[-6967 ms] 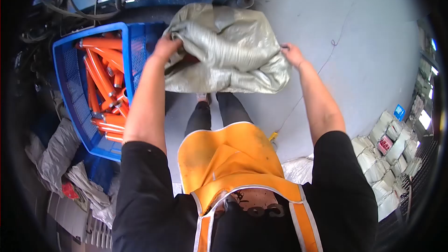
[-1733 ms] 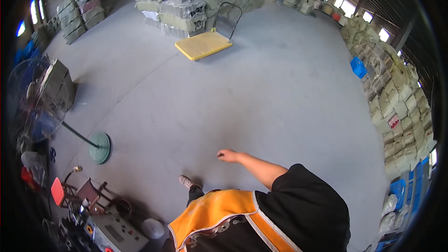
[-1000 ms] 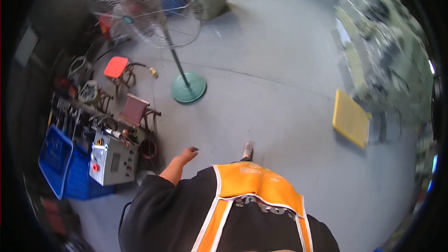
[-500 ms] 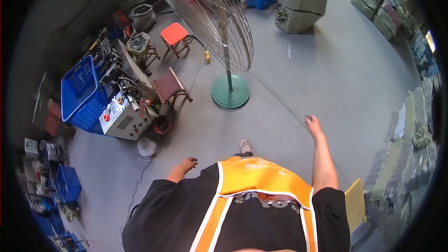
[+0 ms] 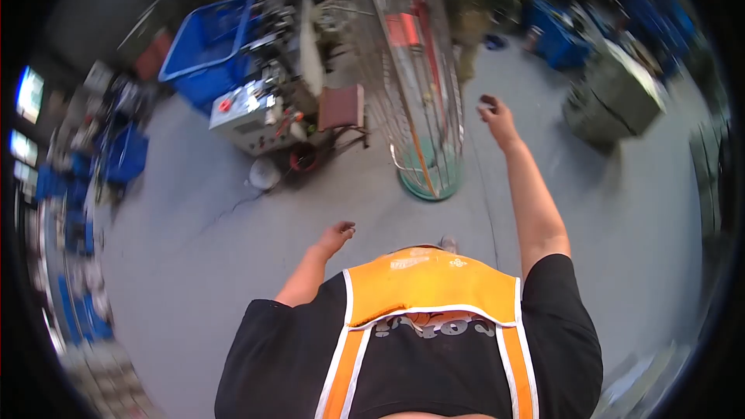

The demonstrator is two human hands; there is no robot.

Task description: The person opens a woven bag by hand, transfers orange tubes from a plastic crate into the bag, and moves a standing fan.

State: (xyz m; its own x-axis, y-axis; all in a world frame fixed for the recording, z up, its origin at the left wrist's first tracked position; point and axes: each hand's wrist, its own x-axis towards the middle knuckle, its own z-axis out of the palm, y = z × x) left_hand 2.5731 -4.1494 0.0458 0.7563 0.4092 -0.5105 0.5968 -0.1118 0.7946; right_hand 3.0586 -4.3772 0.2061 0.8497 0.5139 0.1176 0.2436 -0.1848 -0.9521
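Note:
My right hand (image 5: 497, 118) is raised ahead of me, its fingers partly bent and apart, with nothing in it. Just left of it stands a large floor fan with a wire cage (image 5: 423, 70), blurred and seen nearly edge-on. The fan's round green base (image 5: 452, 178) rests on the floor. I cannot tell whether my right hand touches the cage; a gap seems to show between them. Lower down, my left hand (image 5: 337, 238) hangs over bare floor, fingers loosely stretched, holding nothing.
Left of the fan are a maroon-seated stool (image 5: 341, 107), a grey control box (image 5: 247, 118) and a blue crate (image 5: 206, 46). A white spool-like thing (image 5: 265, 174) lies on the floor. At right stands a wrapped bale (image 5: 613, 97). A cable (image 5: 487, 194) crosses the floor.
My view has swung left and I am closer to the fan. My right hand has risen toward the fan's cage. My left arm reaches farther forward from my body.

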